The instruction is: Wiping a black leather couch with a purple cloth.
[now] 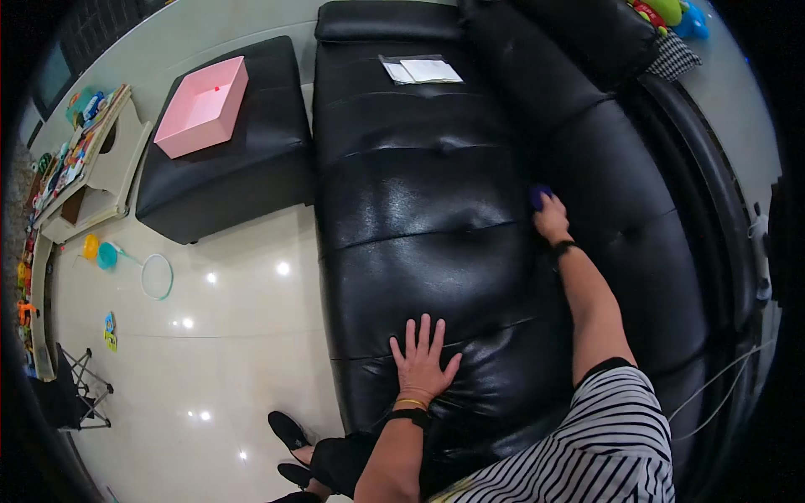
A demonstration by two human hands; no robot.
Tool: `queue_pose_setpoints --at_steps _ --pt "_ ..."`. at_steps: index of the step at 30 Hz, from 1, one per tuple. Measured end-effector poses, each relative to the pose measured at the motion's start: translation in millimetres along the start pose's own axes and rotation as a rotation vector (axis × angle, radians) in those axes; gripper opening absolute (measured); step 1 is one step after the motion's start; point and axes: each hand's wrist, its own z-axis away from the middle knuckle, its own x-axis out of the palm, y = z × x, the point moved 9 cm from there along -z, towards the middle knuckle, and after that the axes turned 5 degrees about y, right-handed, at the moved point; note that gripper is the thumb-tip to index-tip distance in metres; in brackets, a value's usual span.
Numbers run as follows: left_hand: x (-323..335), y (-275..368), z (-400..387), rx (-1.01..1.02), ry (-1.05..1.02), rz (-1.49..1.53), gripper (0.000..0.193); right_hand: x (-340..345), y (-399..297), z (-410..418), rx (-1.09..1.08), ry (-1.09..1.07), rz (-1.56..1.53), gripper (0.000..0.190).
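A long black leather sofa runs up the middle of the head view. My left hand lies flat on its seat with fingers spread, pressing creases into the leather. Farther up, at the seam between seat and backrest, my right hand grips a dark purple cloth, mostly hidden by the fingers, against the leather. White papers in a clear plastic sleeve rest near the sofa's far end.
A black ottoman at the upper left bears a pink box. Toy shelves line the left edge. A toy net and a folding stool stand or lie on the tiled floor. White cables cross the sofa at right.
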Motion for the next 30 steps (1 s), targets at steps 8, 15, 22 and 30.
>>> queue_pose_setpoints --at_steps 8,15,22,30 --pt "-6 -12 5 -0.030 0.017 -0.032 0.073 -63 3 232 -0.171 -0.039 -0.115 0.063" --pt "-17 3 -2 -0.003 0.069 -0.059 0.073 -85 -14 324 -0.017 -0.010 -0.050 0.065" --pt "-32 12 -1 0.066 0.072 -0.158 0.071 -86 -20 324 0.055 0.036 -0.085 0.062" --pt "-94 -73 101 0.197 -0.201 -0.073 0.072 -91 -31 320 0.070 0.108 -0.098 0.059"
